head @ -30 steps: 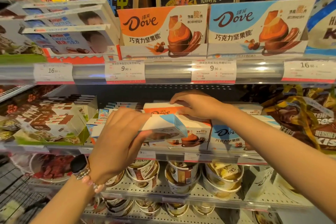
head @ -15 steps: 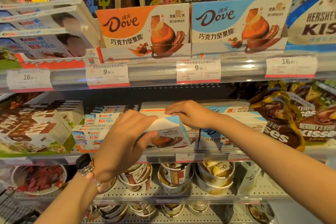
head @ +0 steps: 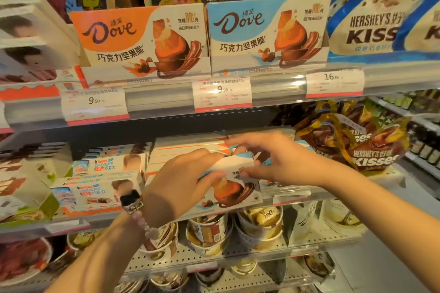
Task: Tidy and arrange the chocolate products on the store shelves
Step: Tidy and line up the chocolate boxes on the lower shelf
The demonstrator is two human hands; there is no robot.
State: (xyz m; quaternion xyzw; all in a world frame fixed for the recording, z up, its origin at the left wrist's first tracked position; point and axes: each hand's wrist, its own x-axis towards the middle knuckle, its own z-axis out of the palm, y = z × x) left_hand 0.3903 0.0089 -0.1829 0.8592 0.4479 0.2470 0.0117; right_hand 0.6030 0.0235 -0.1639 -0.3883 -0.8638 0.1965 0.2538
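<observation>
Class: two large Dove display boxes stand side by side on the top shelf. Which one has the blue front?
The right-hand Dove display box is the blue one. It stands beside the Hershey's Kisses bags; its neighbour, the left-hand Dove display box, has an orange front.

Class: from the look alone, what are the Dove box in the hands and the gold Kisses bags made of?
Dove box: likely printed card, matte to satin; flat faces and crisp folded edges. Kisses bags: probably glossy plastic or foil film; creases and bright highlights. Both are judged from appearance only.
</observation>
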